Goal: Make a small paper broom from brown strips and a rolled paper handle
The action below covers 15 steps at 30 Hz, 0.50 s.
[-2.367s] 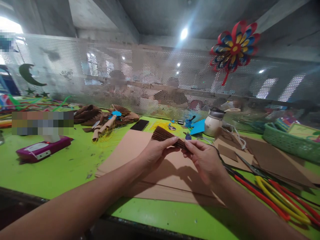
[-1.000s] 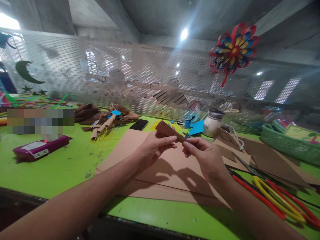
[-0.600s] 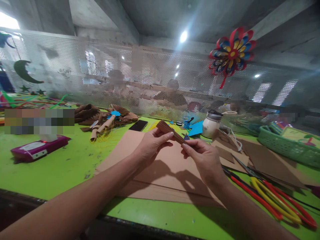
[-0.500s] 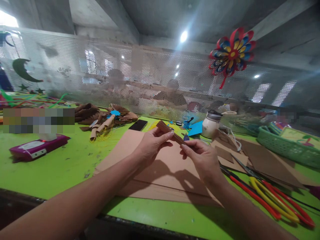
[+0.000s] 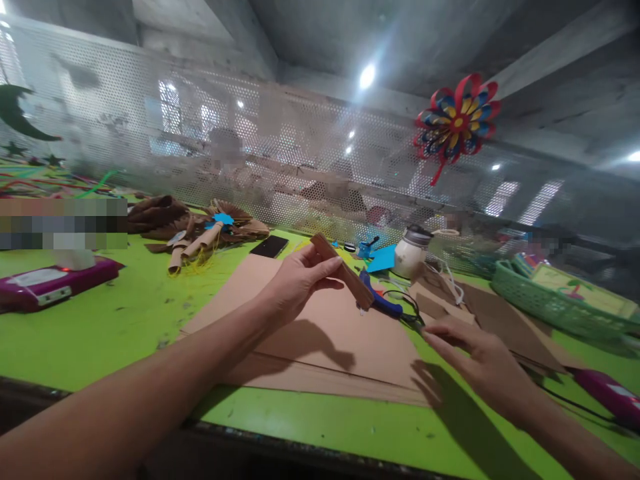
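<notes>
My left hand (image 5: 303,280) pinches a folded brown paper strip (image 5: 345,270), which slants down to the right above a stack of tan paper sheets (image 5: 310,353). My right hand (image 5: 475,353) is apart from the strip, its fingers stretched out. Its fingertips lie close to a dark piece and cord beside a blue-handled tool (image 5: 385,303) that looks like a glue gun. Part of this tool is behind the strip's lower end. Whether the fingertips touch the cord is unclear.
A phone (image 5: 270,247), brown paper flowers (image 5: 240,223) and a white jar (image 5: 411,253) stand toward the back. Brown sheets (image 5: 515,313) and a green basket (image 5: 565,307) are at the right. Purple devices (image 5: 60,287) sit on both sides.
My right hand has let go of the strip and moved right. The blue-handled tool now shows beyond the strip. The red- and yellow-handled scissors are no longer in sight. The view has shifted slightly.
</notes>
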Motion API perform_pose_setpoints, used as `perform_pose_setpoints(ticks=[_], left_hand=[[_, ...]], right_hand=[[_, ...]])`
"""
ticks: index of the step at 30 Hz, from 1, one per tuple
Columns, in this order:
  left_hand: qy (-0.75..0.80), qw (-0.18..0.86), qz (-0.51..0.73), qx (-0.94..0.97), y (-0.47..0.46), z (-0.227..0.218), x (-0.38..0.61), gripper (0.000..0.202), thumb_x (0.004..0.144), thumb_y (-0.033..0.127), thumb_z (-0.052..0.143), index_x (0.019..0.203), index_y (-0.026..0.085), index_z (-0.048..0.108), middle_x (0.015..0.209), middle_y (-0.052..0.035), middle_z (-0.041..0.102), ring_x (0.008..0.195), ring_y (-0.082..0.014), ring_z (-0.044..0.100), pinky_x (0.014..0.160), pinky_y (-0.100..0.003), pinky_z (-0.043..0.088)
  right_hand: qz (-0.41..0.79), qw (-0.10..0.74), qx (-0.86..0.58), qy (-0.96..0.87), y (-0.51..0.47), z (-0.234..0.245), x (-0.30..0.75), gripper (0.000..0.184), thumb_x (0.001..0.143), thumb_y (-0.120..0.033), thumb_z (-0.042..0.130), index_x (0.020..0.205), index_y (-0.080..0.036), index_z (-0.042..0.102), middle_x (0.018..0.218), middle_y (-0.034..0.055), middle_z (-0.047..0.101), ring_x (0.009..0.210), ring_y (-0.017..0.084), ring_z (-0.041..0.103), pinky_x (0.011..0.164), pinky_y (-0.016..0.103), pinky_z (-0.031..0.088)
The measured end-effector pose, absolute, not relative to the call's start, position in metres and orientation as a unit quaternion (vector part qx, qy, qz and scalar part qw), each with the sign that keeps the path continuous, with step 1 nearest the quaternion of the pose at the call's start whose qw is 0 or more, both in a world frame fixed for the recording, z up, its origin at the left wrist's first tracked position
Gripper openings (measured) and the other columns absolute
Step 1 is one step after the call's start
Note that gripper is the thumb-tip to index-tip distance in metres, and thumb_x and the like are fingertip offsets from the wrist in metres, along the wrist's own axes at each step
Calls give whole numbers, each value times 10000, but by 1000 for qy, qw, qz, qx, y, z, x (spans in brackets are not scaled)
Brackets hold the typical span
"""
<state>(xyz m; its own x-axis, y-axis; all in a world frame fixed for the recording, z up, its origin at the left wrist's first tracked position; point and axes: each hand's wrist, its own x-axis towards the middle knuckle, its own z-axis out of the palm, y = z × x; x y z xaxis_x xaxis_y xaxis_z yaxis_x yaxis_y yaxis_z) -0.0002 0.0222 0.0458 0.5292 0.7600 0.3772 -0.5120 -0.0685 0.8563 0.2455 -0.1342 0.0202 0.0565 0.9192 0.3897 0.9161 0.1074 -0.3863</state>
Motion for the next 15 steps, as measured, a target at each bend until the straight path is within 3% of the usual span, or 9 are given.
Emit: perform_pose_setpoints(ticks=[2, 5, 10, 15], left_hand=[[84, 679, 459, 567, 22, 45, 0, 235, 722, 224, 664, 938, 155, 602, 911, -51, 640, 790, -153, 603, 709, -322, 491], [55, 683, 434, 585, 20, 45, 0, 249, 757, 228, 633, 996, 170, 589, 941, -56, 640, 838, -166, 605, 741, -337, 488], [44, 690, 412, 594, 19, 45, -1, 283, 772, 231, 621, 1044, 176, 568, 953, -72, 644, 819, -171, 614, 720, -333, 496], [41, 701, 408, 584, 20, 46, -3, 292, 761, 226, 633, 1041, 179, 568, 971, -77, 640, 794, -165, 621, 715, -334, 500]], right_hand=[[-32, 180, -678, -712, -151, 10, 281, 237, 850, -361, 473, 831, -205, 650, 850, 67, 640, 763, 196, 594, 664, 310, 477], [-79, 100, -661, -739, -168, -6, 321, 211, 841, -328, 484, 848, -214, 661, 880, 84, 633, 794, 206, 599, 693, 323, 488], [-160, 80, -662, -728, -179, -18, 339, 224, 811, -297, 493, 920, -193, 659, 939, 126, 624, 848, 242, 599, 735, 363, 491], [-121, 49, -718, -684, -185, -22, 343, 274, 788, -296, 481, 982, -218, 657, 930, 121, 659, 800, 251, 637, 675, 338, 502]])
